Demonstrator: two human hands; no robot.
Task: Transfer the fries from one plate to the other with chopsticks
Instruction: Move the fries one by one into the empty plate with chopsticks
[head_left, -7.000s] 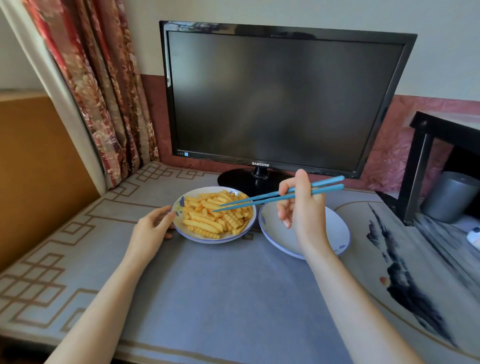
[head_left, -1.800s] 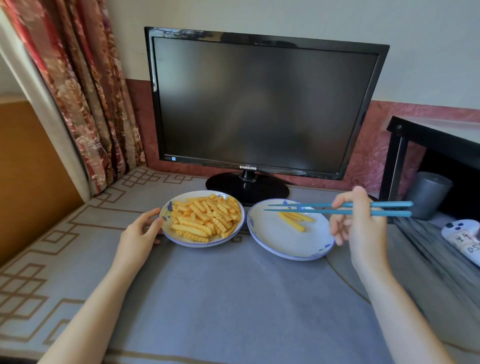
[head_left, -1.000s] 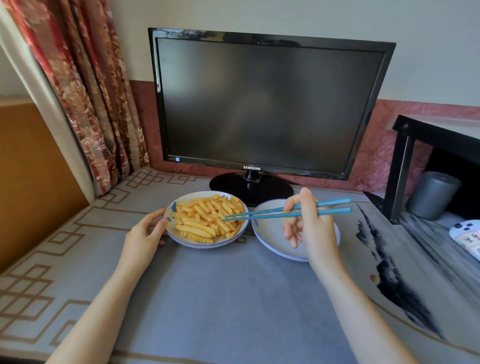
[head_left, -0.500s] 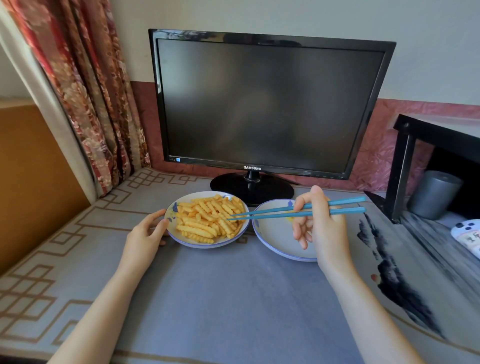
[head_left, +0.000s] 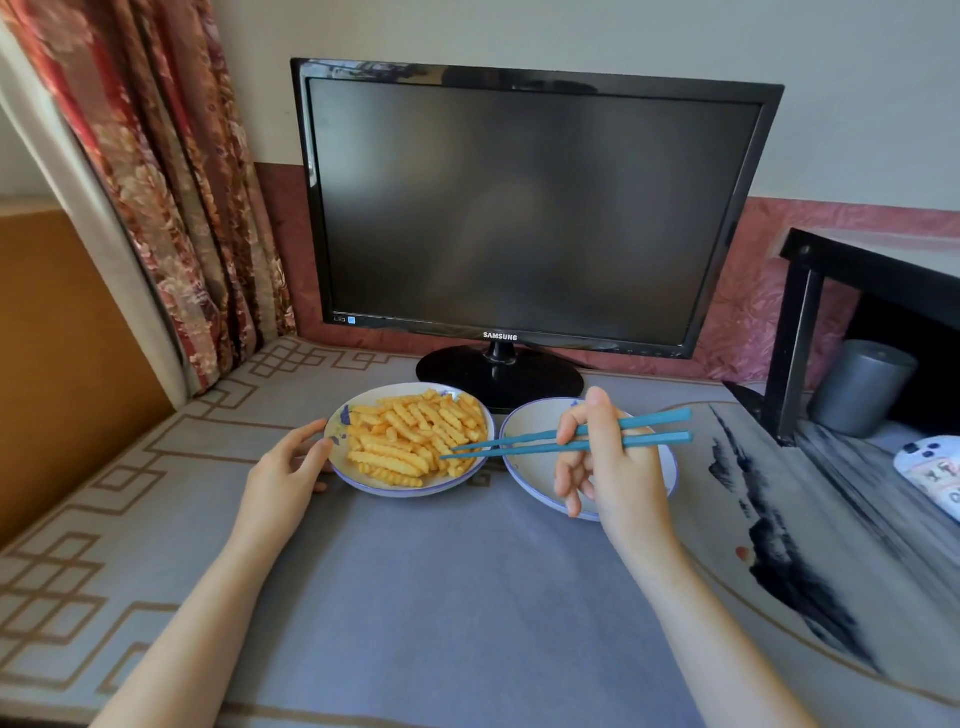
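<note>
Crinkle-cut yellow fries, ridged and matt, are heaped on a shallow round white ceramic plate with a blue rim, the full plate, set on the grey cloth-covered counter. The left hand is laid against the left rim of the full plate, its grip slack, fingers nearly straight, nothing held.

Just right of the full plate, rims almost touching, a second plate of the same glazed make is seen, much of it hidden by the right hand. Slim teal plastic chopsticks are held in that hand's closed grip, fingers curled round the shafts. Their slightly parted tips are laid into the right edge of the heap. Whether a fry is pinched cannot be told.

Nearer than the full plate, a broad stretch of smooth cloth is left open up to the counter's front edge. Close behind the full plate's far rim, the glossy round foot of a black flat monitor is stood. Far left of the full plate a flowered red curtain is hung. Far right are a black shelf frame and a matt grey cylinder.
</note>
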